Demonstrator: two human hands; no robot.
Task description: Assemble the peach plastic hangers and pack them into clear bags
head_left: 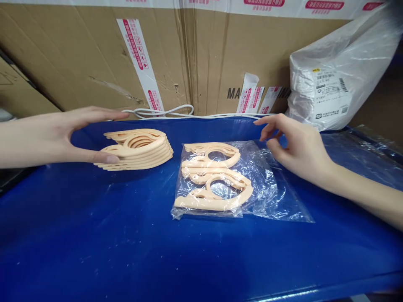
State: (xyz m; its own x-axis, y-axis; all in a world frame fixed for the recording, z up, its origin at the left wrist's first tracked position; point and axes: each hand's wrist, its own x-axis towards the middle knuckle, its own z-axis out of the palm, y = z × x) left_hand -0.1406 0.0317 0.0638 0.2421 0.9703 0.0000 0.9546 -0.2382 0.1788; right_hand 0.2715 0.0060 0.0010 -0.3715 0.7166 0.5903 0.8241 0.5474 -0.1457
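My left hand point(75, 134) is at the left end of a stack of peach-coloured folding hangers point(147, 155), its thumb and fingers spread wide. The thumb overlaps the stack's near left side in view; whether it touches I cannot tell. To the right, several more peach folding hangers point(217, 203) lie folded inside a clear plastic bag point(264, 197), in two groups side by side. Past the bag's far right corner hovers my right hand point(292, 147), with loosely bent fingers apart from the thumb and nothing held.
A blue work surface point(126, 243) carries everything. Large cardboard boxes point(214, 58) stand along the back, with a white cable point(176, 113) in front of them. A white plastic parcel bag point(333, 92) with labels stands at back right, near more clear plastic film point(362, 155).
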